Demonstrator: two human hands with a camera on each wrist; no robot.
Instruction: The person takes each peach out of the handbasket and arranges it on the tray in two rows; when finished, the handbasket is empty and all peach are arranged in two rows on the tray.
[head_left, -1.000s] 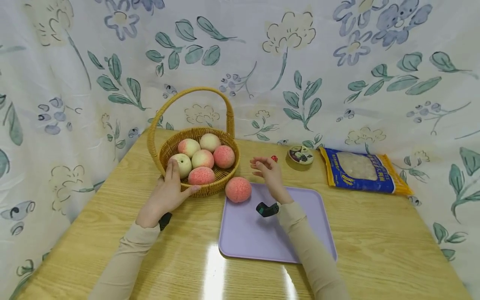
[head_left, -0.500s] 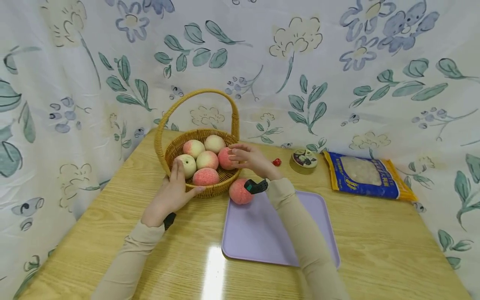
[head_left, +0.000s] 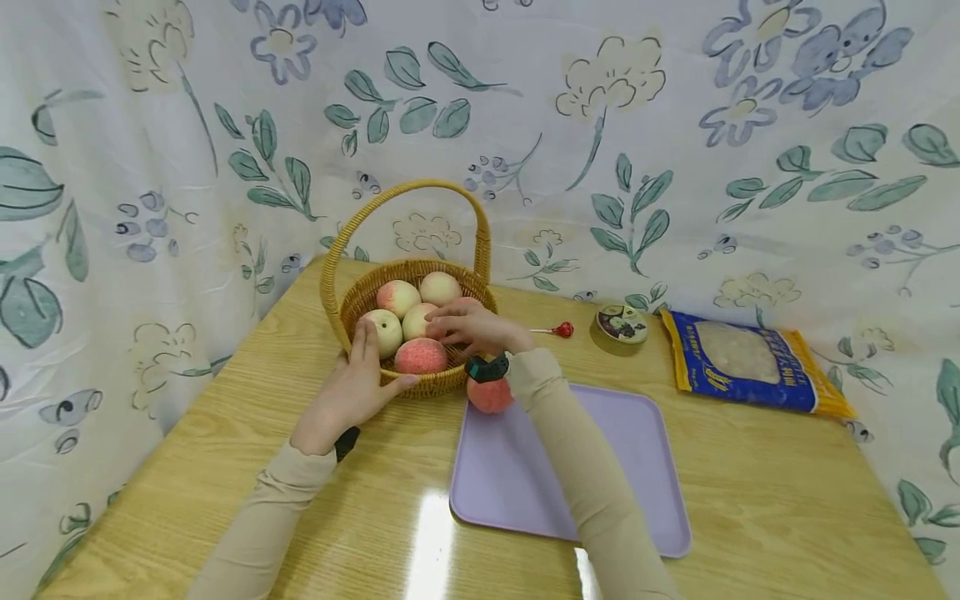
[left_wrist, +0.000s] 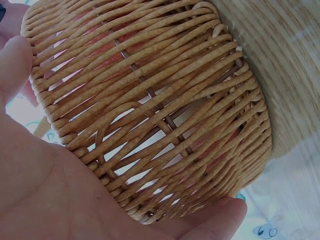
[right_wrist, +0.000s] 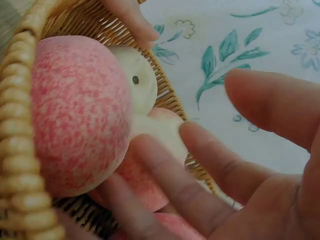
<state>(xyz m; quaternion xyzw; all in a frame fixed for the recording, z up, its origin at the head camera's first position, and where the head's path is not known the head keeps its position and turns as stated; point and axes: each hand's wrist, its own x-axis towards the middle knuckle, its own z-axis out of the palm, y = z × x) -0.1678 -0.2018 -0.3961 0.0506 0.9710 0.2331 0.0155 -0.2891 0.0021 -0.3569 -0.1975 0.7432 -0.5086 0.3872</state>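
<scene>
A woven basket (head_left: 442,387) with a tall handle holds several peaches, some pale and some speckled pink. My left hand (head_left: 347,404) holds its front left side, thumb along the rim and fingers against the outer wall; the wicker (left_wrist: 150,100) fills the left wrist view. Inside the basket's right part, my right hand (head_left: 476,327) reaches down with fingers spread among the fruit and partly covers it. In the right wrist view a pink peach (right_wrist: 80,115) sits close by the fingertips (right_wrist: 145,145), with nothing gripped. Another pink peach (head_left: 491,397) lies on the purple tray's corner.
The purple tray (head_left: 645,450) lies right of the basket, under my right forearm. Behind it are a red lollipop (head_left: 563,330), a round tin (head_left: 621,324) and a blue and yellow bag (head_left: 750,367). A floral curtain (head_left: 540,125) hangs along the table's back.
My right hand has moved left from above the tray into the basket, over its right-hand peaches. The left hand keeps its hold on the basket. The head view has shifted slightly.
</scene>
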